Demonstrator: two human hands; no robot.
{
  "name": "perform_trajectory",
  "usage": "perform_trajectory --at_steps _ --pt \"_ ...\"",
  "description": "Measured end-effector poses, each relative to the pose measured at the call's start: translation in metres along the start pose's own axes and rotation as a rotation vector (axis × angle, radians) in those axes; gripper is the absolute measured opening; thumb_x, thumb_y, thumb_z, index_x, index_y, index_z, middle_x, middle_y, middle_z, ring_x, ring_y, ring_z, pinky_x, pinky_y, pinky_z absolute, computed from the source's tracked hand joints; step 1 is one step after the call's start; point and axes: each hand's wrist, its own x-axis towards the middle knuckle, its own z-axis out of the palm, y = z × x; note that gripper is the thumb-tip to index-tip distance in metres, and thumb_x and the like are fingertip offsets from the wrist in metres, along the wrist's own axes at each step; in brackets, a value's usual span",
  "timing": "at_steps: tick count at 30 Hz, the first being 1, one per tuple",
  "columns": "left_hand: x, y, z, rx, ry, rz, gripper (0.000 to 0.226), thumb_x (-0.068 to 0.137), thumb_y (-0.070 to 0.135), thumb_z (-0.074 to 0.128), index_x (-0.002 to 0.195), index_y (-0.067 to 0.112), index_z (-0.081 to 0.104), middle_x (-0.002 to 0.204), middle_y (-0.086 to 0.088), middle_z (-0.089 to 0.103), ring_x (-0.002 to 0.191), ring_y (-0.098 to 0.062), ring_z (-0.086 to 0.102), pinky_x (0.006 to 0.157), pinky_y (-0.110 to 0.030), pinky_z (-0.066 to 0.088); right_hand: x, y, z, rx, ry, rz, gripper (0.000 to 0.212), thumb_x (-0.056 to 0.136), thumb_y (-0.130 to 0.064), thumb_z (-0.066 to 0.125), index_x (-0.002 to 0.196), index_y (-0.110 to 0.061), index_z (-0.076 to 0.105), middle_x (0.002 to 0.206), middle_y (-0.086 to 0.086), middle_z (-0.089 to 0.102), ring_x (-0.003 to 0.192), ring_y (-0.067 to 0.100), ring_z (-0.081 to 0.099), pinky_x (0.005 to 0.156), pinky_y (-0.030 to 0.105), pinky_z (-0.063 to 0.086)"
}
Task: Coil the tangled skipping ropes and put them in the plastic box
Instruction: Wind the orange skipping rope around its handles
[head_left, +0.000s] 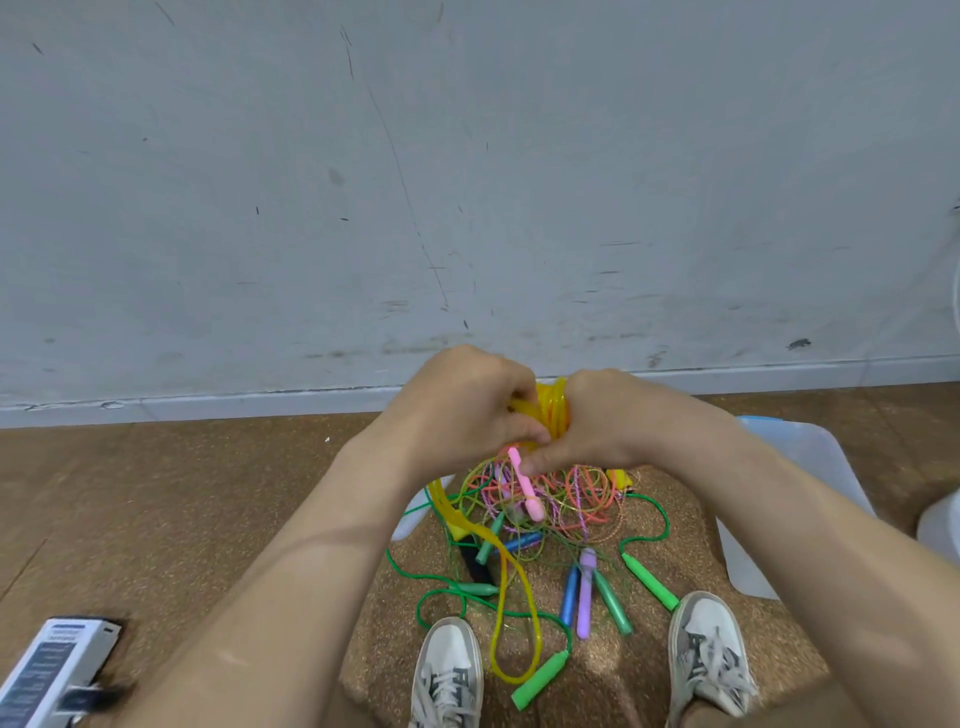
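Both my hands are raised close together over the floor. My left hand (467, 405) and my right hand (608, 421) grip a bundle of loops of a yellow skipping rope (553, 410) between them. The rest of that yellow rope hangs down in a long loop (511, 613) to the floor. Below lies a tangled pile of skipping ropes (550, 499) in pink, orange, green and purple, with several handles. A pink handle (527, 486) sticks up just under my right thumb. The clear plastic box (810, 467) stands on the floor to the right, partly hidden by my right arm.
A scuffed grey wall (467, 182) rises just behind the pile. My two white shoes (449, 670) (711, 649) stand on the brown cork floor beside green handles (540, 678). A white device (52, 670) lies at the lower left. A white object (943, 525) shows at the right edge.
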Motion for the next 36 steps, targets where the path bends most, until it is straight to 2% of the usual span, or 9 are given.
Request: perform_trajectory --at_steps 5,10,13,16,17,20,26,29,36 --pt "0.003 -0.007 -0.005 -0.240 -0.048 -0.199 0.040 0.044 0.041 0.090 0.068 0.028 0.060 0.058 0.006 0.052 0.056 -0.009 0.044 0.056 -0.030 0.039 -0.018 -0.007 -0.009 -0.047 -0.142 0.003 0.069 0.065 -0.083 0.056 0.063 -0.014 0.052 0.059 0.001 0.053 0.056 0.018 0.050 0.056 0.032 0.040" --pt "0.002 -0.015 0.000 -0.625 -0.290 -0.273 0.016 0.066 0.013 0.082 0.081 0.016 0.077 0.066 0.002 0.069 0.062 -0.002 0.056 0.062 -0.023 0.048 -0.037 -0.014 -0.023 -0.016 -0.262 -0.091 0.054 0.071 -0.072 0.060 0.078 -0.020 0.069 0.067 -0.008 0.063 0.066 0.011 0.057 0.068 0.030 0.046" --pt "0.000 -0.022 0.003 -0.844 -0.278 -0.315 0.012 0.076 0.012 0.074 0.064 0.013 0.075 0.058 0.000 0.067 0.052 -0.005 0.056 0.053 -0.019 0.047 -0.043 -0.013 -0.031 0.213 -0.305 -0.192 0.046 0.075 -0.061 0.068 0.069 -0.015 0.065 0.057 -0.007 0.058 0.056 0.009 0.051 0.061 0.027 0.041" --pt "0.005 -0.026 0.013 -1.254 -0.238 -0.480 0.036 0.038 0.022 0.093 0.056 0.010 0.065 0.049 -0.001 0.054 0.042 -0.011 0.048 0.041 -0.020 0.035 -0.040 -0.007 -0.037 0.620 -0.179 -0.243 0.041 0.076 -0.047 0.073 0.054 -0.015 0.060 0.044 -0.003 0.047 0.039 0.012 0.039 0.044 0.022 0.032" --pt "0.006 -0.027 0.019 -1.292 -0.216 -0.481 0.033 0.049 0.023 0.089 0.064 0.014 0.060 0.051 -0.001 0.046 0.044 -0.011 0.039 0.042 -0.020 0.026 -0.037 -0.004 -0.037 0.748 -0.112 -0.222 0.039 0.074 -0.044 0.074 0.055 -0.013 0.060 0.043 -0.001 0.044 0.036 0.011 0.035 0.039 0.019 0.028" --pt "0.010 -0.021 0.031 -1.134 -0.169 -0.429 0.037 0.100 0.022 0.042 0.069 0.020 0.063 0.044 0.005 0.034 0.040 -0.008 0.022 0.043 -0.021 0.013 -0.028 0.002 -0.038 0.890 0.087 -0.108 0.040 0.079 -0.044 0.065 0.064 -0.007 0.059 0.046 0.001 0.042 0.035 0.010 0.030 0.035 0.017 0.023" --pt "0.017 -0.005 0.025 -0.223 -0.141 -0.306 0.034 0.102 0.029 0.033 0.099 0.009 0.061 0.089 -0.006 0.064 0.087 -0.027 0.057 0.075 -0.036 0.044 -0.010 0.010 -0.022 0.737 0.350 0.082 0.038 0.078 -0.042 0.068 0.054 -0.013 0.062 0.045 -0.002 0.056 0.038 0.007 0.044 0.052 0.027 0.036" --pt "0.015 0.000 0.025 -0.019 -0.140 -0.253 0.031 0.103 0.030 0.031 0.103 0.009 0.053 0.096 -0.015 0.062 0.085 -0.033 0.055 0.071 -0.040 0.043 -0.008 0.012 -0.020 0.735 0.387 0.125 0.039 0.079 -0.042 0.069 0.054 -0.013 0.062 0.039 -0.006 0.052 0.037 0.005 0.043 0.052 0.027 0.036" --pt "0.012 -0.016 0.027 -0.364 -0.112 -0.348 0.028 0.101 0.030 0.038 0.088 0.017 0.059 0.063 0.003 0.053 0.061 -0.014 0.049 0.059 -0.031 0.035 -0.007 0.017 -0.019 0.739 0.373 0.081 0.058 0.086 -0.063 0.049 0.061 -0.012 0.063 0.039 -0.005 0.051 0.036 0.005 0.044 0.049 0.025 0.035"
